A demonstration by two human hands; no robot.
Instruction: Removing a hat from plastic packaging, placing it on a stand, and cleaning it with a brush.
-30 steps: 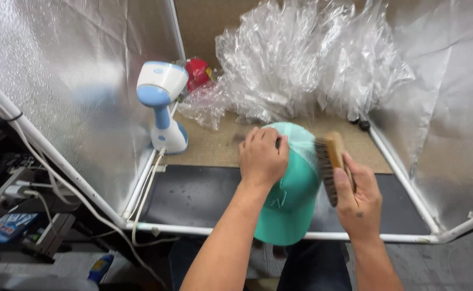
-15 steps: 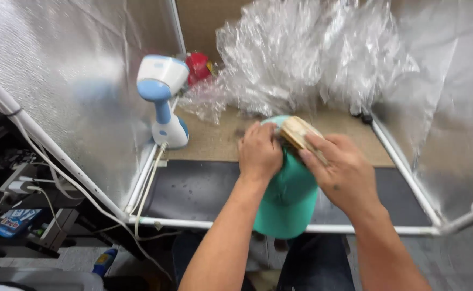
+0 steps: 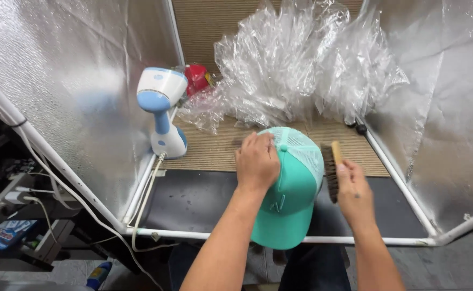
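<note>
Silvery reflective panels (image 3: 69, 91) on a white tube frame (image 3: 279, 237) wall in the left and right of the frame, probably to hold the work inside a lined booth; a heap of crumpled clear plastic film (image 3: 301, 70) fills the upper centre, pushed to the back and so out of the hands' way; a ribbed tan mat (image 3: 215, 151) and a darker mat (image 3: 193, 199) cover the floor of the booth across the middle.

The teal cap (image 3: 290, 188) sits at centre and lower centre, brim toward the bottom edge and mesh back toward the top, so its crown faces the camera; a white and blue handheld steamer (image 3: 161, 108) stands upright at upper left, just beside the left panel and well apart from the cap, its cord trailing down the frame; a red object (image 3: 196, 78) shows behind it, too hidden to name.

The left hand (image 3: 257, 160) lies palm down, fingers curled over the cap's left crown, seemingly steadying it; forearm rising from the bottom edge.

The right hand (image 3: 355, 191), right of centre, is closed round a wooden brush (image 3: 331, 170), bristles turned leftward just beside the cap's mesh side; whether they touch it I cannot tell; wrist bent slightly, forearm coming from lower right.
</note>
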